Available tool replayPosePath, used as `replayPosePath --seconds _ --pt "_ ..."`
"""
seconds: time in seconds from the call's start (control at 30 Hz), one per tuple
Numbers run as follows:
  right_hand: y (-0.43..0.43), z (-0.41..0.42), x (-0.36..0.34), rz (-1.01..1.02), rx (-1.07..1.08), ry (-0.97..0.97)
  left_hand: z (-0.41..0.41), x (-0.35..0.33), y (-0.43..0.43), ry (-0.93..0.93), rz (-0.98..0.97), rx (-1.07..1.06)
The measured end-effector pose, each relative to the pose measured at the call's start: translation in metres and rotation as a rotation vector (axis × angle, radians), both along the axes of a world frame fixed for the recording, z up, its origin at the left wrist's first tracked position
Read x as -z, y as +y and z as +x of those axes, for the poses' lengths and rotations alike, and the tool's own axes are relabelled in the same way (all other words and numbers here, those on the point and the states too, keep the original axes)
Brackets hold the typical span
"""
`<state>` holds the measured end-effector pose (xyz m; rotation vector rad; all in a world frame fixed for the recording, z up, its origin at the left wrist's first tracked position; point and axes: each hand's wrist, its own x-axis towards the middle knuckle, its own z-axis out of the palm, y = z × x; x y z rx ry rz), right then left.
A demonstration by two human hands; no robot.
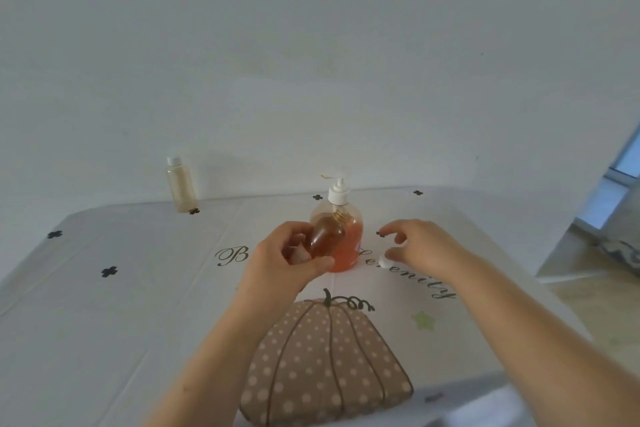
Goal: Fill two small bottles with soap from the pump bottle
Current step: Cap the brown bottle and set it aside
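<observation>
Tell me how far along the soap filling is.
Done: the small bottle in the left hand looks full of orange soap, neck bare. In hand: the right hand reaches for the white cap on the table. Left: capping it, then the capped pale bottle at the back, which shows no orange.

pump bottle (351, 243): on the table (138, 288)
uncapped bottle (325, 236): just before the pump bottle
capped bottle (180, 187): well left, further back
cap (383, 262): just right

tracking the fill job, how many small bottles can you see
2. The held bottle tilts in the left hand, in front of the pump bottle; the capped bottle stands far left by the wall. None looks hidden.
</observation>
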<state>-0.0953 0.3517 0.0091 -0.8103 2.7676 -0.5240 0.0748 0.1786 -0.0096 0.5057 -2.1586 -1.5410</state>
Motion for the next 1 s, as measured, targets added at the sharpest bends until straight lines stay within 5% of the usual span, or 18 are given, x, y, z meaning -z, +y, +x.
replayPosePath --seconds 0.33,0.63,1.0 --pt "-0.003 0.009 0.026 0.048 -0.049 0.141 0.012 0.01 0.016 -0.029 -0.028 -0.028" --pt "0.009 0.053 -0.041 -0.658 -0.142 -0.139 0.015 0.004 0.019 -0.021 -0.014 -0.024" --pt "0.008 0.066 -0.054 -0.54 -0.255 -0.181 0.021 -0.006 0.017 -0.036 -0.088 0.065"
